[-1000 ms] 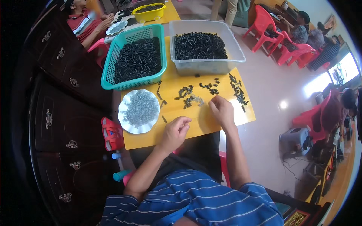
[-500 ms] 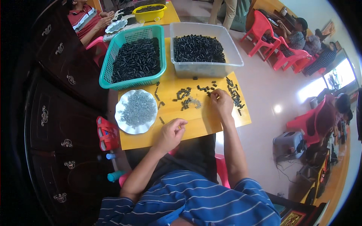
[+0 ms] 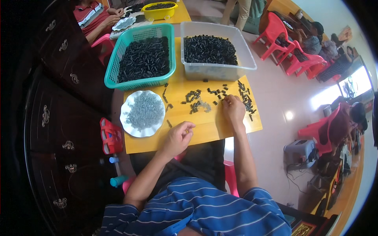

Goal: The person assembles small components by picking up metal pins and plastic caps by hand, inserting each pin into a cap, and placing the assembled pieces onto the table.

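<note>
A person in a blue striped shirt sits at a yellow worktop [image 3: 193, 128] that carries a white, wavy-edged plate [image 3: 142, 134] heaped with small clear pieces [image 3: 143, 112]. To the right of the plate and slightly nearer the person, the left hand [image 3: 179, 135] rests with its fingers curled inward and its thumb close to the forefinger; whether it holds anything cannot be told. Well to the right of the plate, the right hand [image 3: 234, 109] reaches down, thumb and fingertips bunched at the edge of some loose, short black tubes [image 3: 219, 93]; I cannot tell whether one is pinched there. Between the plate and the right hand lie another cluster of black tubes [image 3: 193, 96] and a little pile of clear bits [image 3: 204, 106]. Farther right of the plate, beyond the right hand, a band of black tubes [image 3: 246, 96] runs along the worktop's edge. Beyond the plate stands a green basket [image 3: 138, 85] full of black tubes; beyond it to the right, a translucent bin [image 3: 216, 72] holds more.
</note>
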